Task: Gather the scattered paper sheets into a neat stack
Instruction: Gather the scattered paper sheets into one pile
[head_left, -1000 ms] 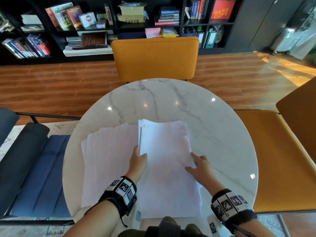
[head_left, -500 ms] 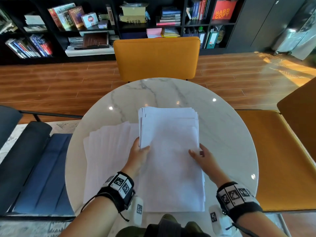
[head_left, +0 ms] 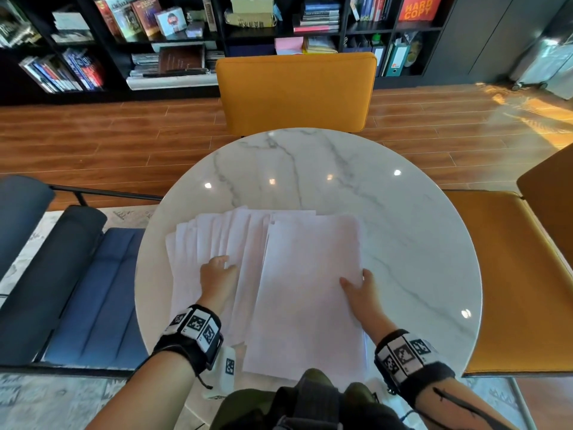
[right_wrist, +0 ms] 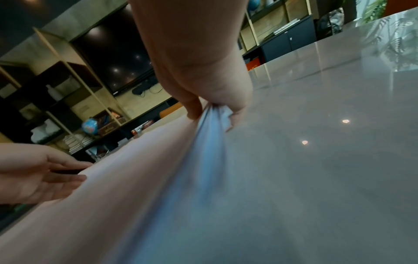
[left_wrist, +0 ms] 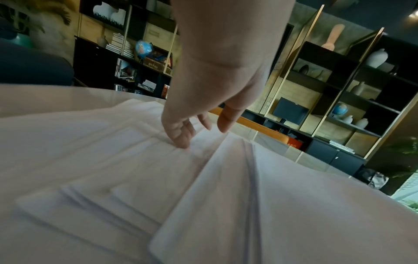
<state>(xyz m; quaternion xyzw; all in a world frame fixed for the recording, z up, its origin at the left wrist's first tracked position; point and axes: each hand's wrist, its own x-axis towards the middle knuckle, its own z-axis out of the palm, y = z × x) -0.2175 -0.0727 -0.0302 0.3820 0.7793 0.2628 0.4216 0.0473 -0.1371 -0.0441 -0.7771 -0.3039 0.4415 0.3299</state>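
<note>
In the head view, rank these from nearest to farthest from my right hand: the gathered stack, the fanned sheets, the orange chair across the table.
1. gathered stack, gripped at its right edge by the right hand.
2. fanned sheets, left, under the left hand.
3. orange chair, beyond the table's far edge.

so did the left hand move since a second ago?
Yes. The left hand left the stack's left edge and went left onto the fanned sheets, toward the blue chair. The right hand grips the stack's right edge.
</note>
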